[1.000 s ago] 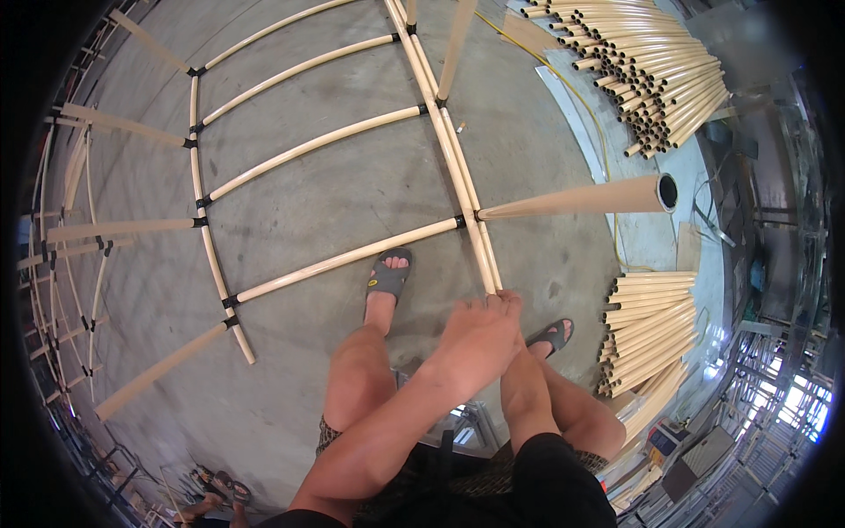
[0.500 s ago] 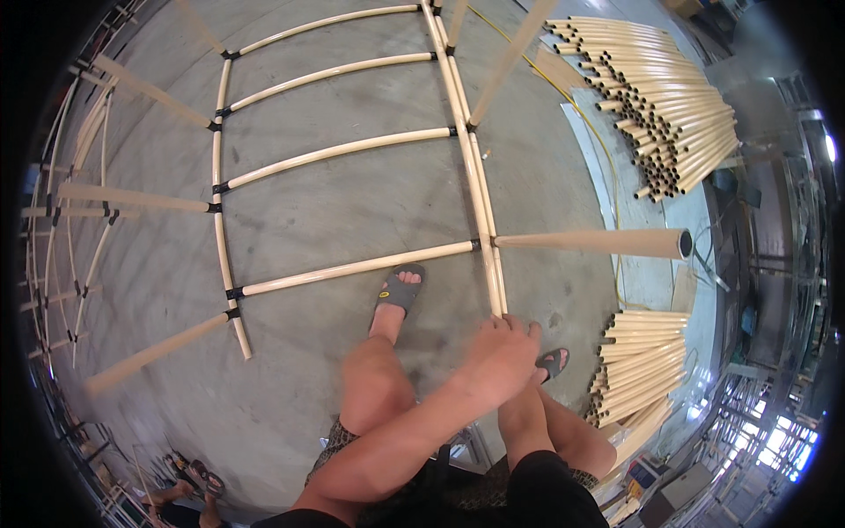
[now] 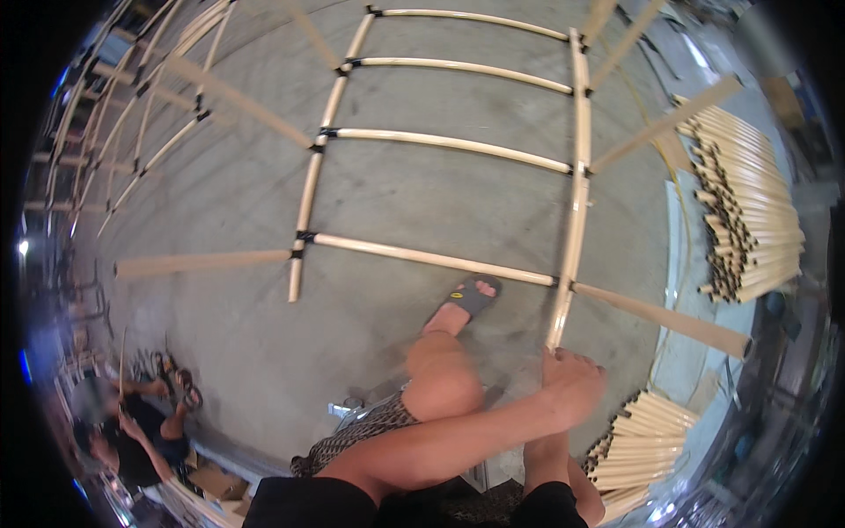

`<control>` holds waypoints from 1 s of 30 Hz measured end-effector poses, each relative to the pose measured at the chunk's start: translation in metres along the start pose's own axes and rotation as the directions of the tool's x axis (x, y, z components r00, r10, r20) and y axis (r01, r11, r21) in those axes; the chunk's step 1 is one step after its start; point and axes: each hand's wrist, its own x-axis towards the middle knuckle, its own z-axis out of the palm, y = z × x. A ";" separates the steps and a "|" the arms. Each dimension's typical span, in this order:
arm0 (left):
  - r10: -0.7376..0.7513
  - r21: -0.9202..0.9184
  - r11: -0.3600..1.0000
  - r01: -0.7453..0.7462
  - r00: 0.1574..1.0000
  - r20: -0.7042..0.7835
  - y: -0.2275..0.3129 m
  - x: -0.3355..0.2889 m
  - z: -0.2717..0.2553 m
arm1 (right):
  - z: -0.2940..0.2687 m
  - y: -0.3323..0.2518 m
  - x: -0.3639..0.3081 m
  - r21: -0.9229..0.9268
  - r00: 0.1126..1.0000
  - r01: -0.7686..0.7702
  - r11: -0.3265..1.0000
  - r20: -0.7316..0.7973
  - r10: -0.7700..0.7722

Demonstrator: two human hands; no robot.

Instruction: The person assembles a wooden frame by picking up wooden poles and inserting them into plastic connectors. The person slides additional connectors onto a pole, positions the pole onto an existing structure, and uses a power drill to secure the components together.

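Observation:
My left hand (image 3: 576, 383) is closed around the near end of pale cream tubing (image 3: 562, 317) on the right side of a floor frame. My left forearm crosses in front of me to reach it. The right forearm (image 3: 546, 449) rises to the same spot, but my right hand is mostly hidden under the left and its fingers cannot be made out. Cream crossbars (image 3: 440, 257) with black joints (image 3: 305, 237) link this side to the left rail (image 3: 308, 189). Several tubes, such as one post (image 3: 669, 319), stand up from the joints.
Stacks of cream tubes (image 3: 766, 202) and shorter tubes (image 3: 647, 440) lie at the right on pale blue sheeting (image 3: 673, 352). My sandalled left foot (image 3: 471, 297) stands by the nearest crossbar. Another person (image 3: 150, 440) sits at lower left. More tube framing (image 3: 172, 141) stands far left.
My view has swung left, so the frame appears farther right and tilted. My hands stay together at the tubing's near end. The other person shows more fully at lower left.

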 end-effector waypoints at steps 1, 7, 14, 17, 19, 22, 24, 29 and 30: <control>-0.023 0.006 1.000 0.022 0.999 0.024 0.001 0.001 0.004 | 0.002 -0.005 0.002 -0.015 1.000 0.007 1.000 0.013 -0.006; -0.054 0.106 0.993 0.059 0.997 -0.052 0.007 -0.004 -0.008 | 0.015 -0.027 0.012 -0.104 0.995 0.043 0.994 0.095 -0.034; -0.010 0.055 0.998 0.009 1.000 0.022 0.008 -0.004 -0.019 | 0.032 -0.037 0.008 -0.143 0.989 0.056 0.988 0.142 -0.036; -0.341 0.752 0.649 0.116 0.928 0.150 0.045 0.011 -0.011 | 0.049 -0.049 0.001 -0.177 0.984 0.075 0.981 0.175 -0.044; -0.348 0.736 0.665 0.123 0.924 0.160 0.042 0.010 -0.004 | 0.060 -0.059 -0.005 -0.206 0.978 0.085 0.975 0.206 -0.041; 0.057 -0.045 0.998 -0.051 0.988 0.146 -0.005 -0.006 -0.026 | 0.065 -0.065 -0.016 -0.225 0.976 0.064 0.972 0.217 -0.014; 0.089 -0.098 0.993 -0.072 0.979 0.181 -0.006 -0.001 -0.008 | 0.071 -0.070 -0.025 -0.246 0.971 0.052 0.968 0.238 0.008; 0.175 -0.127 0.982 -0.142 0.933 0.313 -0.006 -0.007 -0.016 | 0.112 -0.076 -0.054 0.137 0.960 -0.230 0.963 0.193 0.202; 0.177 -0.117 0.982 -0.147 0.931 0.319 -0.010 -0.007 -0.017 | 0.117 -0.078 -0.068 0.080 0.981 -0.177 0.981 0.101 0.169</control>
